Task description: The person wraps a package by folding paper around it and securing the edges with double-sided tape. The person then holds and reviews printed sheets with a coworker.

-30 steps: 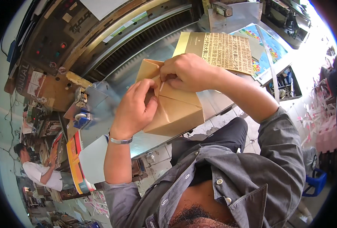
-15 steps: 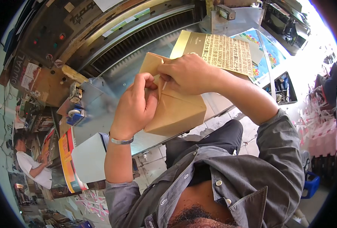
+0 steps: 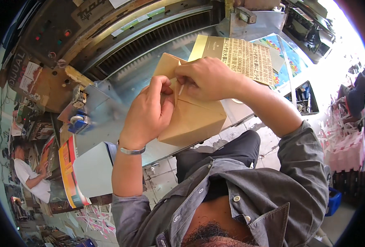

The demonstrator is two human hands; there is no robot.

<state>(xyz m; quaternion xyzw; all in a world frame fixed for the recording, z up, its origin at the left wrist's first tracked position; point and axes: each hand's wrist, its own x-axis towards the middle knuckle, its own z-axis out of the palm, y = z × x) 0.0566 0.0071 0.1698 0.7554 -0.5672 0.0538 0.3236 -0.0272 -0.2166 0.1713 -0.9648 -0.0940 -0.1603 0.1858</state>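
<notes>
Brown paper-wrapped parcel [image 3: 192, 117] tilted above the metal table, flap half-folded.

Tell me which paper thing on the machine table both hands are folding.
The plain brown paper package; the yellow printed stack behind lies untouched.

We have both hands raised close together in front of the chest. Our left hand [image 3: 147, 113] is curled, fingers bent inward and thumb pressing forward, its forearm rising straight from below. Our right hand [image 3: 207, 78] lies just above, knuckles up, fingers pinched, the forearm coming in from the right, sleeve rolled at the elbow
</notes>
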